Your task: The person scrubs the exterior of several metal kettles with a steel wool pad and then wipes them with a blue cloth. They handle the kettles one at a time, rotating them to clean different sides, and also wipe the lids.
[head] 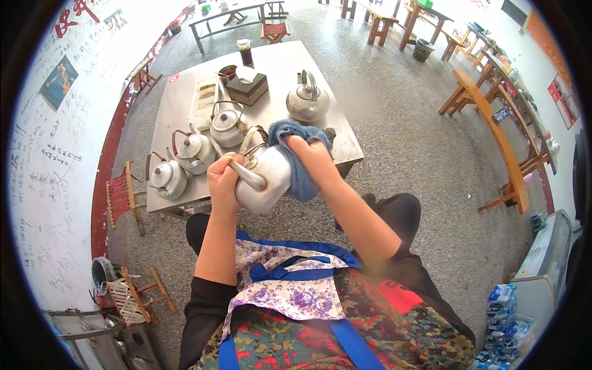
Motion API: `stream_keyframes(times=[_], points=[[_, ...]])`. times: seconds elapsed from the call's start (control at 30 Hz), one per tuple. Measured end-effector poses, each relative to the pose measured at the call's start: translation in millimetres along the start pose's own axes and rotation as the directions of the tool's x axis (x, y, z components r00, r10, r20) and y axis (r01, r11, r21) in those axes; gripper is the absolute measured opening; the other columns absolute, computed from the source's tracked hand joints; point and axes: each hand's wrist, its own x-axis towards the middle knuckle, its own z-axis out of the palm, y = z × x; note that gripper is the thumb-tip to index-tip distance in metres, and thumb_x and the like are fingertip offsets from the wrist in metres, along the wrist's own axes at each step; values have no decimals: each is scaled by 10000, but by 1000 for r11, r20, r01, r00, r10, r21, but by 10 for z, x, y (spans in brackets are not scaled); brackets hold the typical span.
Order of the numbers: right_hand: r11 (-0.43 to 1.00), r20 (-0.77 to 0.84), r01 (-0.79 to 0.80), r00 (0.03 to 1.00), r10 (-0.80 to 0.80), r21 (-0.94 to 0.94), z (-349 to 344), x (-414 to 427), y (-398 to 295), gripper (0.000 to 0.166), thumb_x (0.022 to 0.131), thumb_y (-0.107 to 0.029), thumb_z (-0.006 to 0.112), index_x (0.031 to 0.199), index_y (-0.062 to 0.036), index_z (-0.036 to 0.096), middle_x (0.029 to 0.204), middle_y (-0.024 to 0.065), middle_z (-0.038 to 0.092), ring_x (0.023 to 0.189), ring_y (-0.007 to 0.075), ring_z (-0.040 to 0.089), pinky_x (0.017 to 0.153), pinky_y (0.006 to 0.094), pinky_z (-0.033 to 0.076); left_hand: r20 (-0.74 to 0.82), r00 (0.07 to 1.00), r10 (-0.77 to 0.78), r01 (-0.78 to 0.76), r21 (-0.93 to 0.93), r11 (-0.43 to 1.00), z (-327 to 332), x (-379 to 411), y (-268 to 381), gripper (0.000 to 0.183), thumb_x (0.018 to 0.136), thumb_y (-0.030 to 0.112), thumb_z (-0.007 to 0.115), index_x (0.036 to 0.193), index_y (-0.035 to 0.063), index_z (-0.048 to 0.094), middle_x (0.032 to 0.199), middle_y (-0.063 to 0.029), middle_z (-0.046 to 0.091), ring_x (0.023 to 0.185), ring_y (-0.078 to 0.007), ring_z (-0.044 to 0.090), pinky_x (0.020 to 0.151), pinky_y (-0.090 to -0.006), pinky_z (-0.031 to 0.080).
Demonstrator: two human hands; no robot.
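A metal kettle [273, 173] is held tilted above my lap, off the near edge of the metal table [319, 55]. My left hand [225, 178] grips it by the spout. Against its right side my right hand [307, 150] presses a blue cloth [303, 178]. Three smaller metal kettles stand at the table's left: one near the corner [167, 179], one beside it [196, 150] and one farther back [226, 125]. A larger round kettle [307, 101] stands at the back right. Something dark, partly hidden, lies just right of the cloth.
On the table are a tissue box [247, 90], a pale tray [205, 104], a dark jar [245, 53] and a small pot [226, 71]. A folding stool [122, 194] stands left. Wooden benches [497, 138] line the right side. Bottled packs [499, 319] are stacked at lower right.
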Motion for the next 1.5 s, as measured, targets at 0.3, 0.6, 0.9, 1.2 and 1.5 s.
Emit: stream_keyframes(times=[0.3,0.6,0.9,1.2,1.5], points=[[595,112,691,686,-719,-411,311,-526,62,253,875,-128,618,1103,-23,649,1083,139,652,1017,305,608,917,388,472,-137,988,-73,54,-137,989,241,-42,-51,210,984,151,589,843,18,669,759,0,648,637,-51,566,576,-214,446],[950,-32,271,962,-269,154,-10,-115,265,371,941,-297,627,1181,-13,630,1089,89,683,936,204,664,829,289,540,-138,990,-38,14,-168,986,286,8,36,221,981,174,575,799,62,632,719,32,588,646,-42,539,598,-216,434],[592,126,-105,992,6,799,231,-41,699,467,1042,-392,463,1431,-135,444,1373,58,541,1256,188,530,1058,375,459,-242,955,-171,76,-358,931,538,95,31,448,1005,404,460,1275,61,561,1254,-106,624,1158,-247,602,1008,-399,485],[818,-118,17,991,63,574,409,-332,717,339,1033,-351,549,1191,-56,604,1015,24,650,893,100,624,807,273,529,-213,976,-43,-65,-477,877,165,473,-298,434,1057,332,366,1319,16,509,1307,-141,594,1166,-284,603,995,-421,514],[884,-67,453,891,-448,118,333,-170,238,429,919,-210,709,1242,29,558,1142,108,628,1002,160,612,886,304,519,-273,866,418,-298,389,872,635,356,266,396,980,169,612,625,0,564,560,22,486,550,-66,382,496,-296,314]])
